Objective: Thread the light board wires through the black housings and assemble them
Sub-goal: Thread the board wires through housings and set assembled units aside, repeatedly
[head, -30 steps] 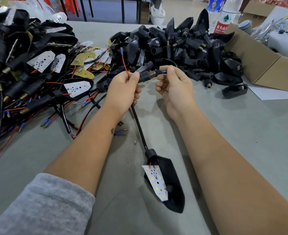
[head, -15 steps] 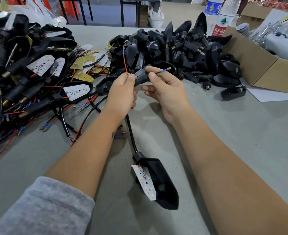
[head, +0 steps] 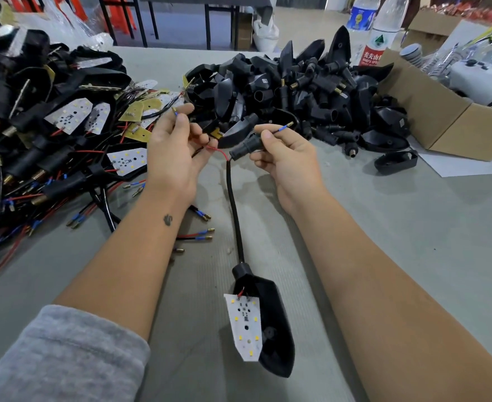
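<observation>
above the grey table [head: 413, 256], both hands are raised mid-frame. left hand [head: 175, 158]: fingers pinching the red wire [head: 220, 152] near its blue-sleeved brass terminal [head: 175, 111], which pokes up past the thumb. right hand [head: 288, 158]: fingers curled round the small black connector housing [head: 244, 146], thumb and forefinger pinching the black wire's blue-sleeved terminal [head: 283, 127] that sticks out up and to the right. red wire loops from the left hand over to the lower end of that housing, where the black sleeved cable [head: 234, 210] starts. cable runs down toward the camera into the large black lamp housing [head: 273, 329] lying on the table between the forearms. white led light board [head: 244, 329] sits tilted at the housing's left edge, not seated, red lead visible at its top. left of the hands: pile of wired assemblies [head: 36, 140] with light boards and loose terminals. behind the hands: heap of empty black housings [head: 297, 88]. far right: open cardboard box [head: 442, 117], two water bottles [head: 381, 30] behind it.
</observation>
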### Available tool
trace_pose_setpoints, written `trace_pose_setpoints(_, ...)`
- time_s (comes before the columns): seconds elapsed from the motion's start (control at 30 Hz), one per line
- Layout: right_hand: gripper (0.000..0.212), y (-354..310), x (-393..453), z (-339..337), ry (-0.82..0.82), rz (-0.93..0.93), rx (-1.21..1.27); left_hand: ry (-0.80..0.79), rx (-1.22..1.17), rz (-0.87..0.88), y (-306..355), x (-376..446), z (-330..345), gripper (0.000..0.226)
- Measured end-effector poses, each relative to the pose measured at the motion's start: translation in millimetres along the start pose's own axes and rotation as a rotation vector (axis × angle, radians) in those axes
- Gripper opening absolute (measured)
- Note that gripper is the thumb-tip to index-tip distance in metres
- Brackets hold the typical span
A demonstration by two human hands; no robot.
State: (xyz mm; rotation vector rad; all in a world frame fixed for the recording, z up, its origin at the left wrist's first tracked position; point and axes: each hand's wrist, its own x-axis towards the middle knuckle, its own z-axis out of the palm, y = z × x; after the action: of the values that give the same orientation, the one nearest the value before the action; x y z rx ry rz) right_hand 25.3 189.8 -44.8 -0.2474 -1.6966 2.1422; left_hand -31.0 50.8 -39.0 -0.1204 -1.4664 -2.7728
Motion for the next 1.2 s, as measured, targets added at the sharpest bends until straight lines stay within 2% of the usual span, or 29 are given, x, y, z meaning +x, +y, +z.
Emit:
trace_pose_setpoints(0.2, 0.018, -2, 2, -4, 0.058, 0.068, 0.124, 0.077, 0.1, 0.014, 4, -3, -2, 0.023)
trace_pose_setpoints(0.3, 0.018, -2, 2, -5, 0.067, 0.067, 0.127, 0.078, 0.248, 0.043, 4, -6, -1, 0.016)
trace_pose_setpoints(0.43, 0.018, -3, 0, -4, 0.077, 0.054, 0.125, -0.095, 0.614, 0.162, -2, -10, -2, 0.017)
trace_pose_setpoints(0.53, 0.018, -4, -1, -4, 0.086, 0.05, 0.133, -0.209, 0.763, 0.185, -4, -15, 1, 0.021)
trace_pose_setpoints(0.77, 0.018, -4, -2, -3, 0.096, 0.046, 0.121, -0.246, 0.788, 0.244, -2, -17, 2, 0.017)
trace_pose_setpoints(1.0, 0.017, -5, -1, -5, 0.037, 0.046, 0.086, -0.245, 0.952, 0.225, -7, -14, 1, 0.02)
trace_pose_setpoints(1.1, 0.017, -4, -1, -4, 0.035, 0.039, 0.083, -0.21, 0.91, 0.172, -6, -13, 3, 0.019)
trace_pose_setpoints(1.2, 0.016, -4, -1, -5, 0.034, 0.039, 0.093, -0.243, 0.862, 0.124, -3, -12, 1, 0.019)
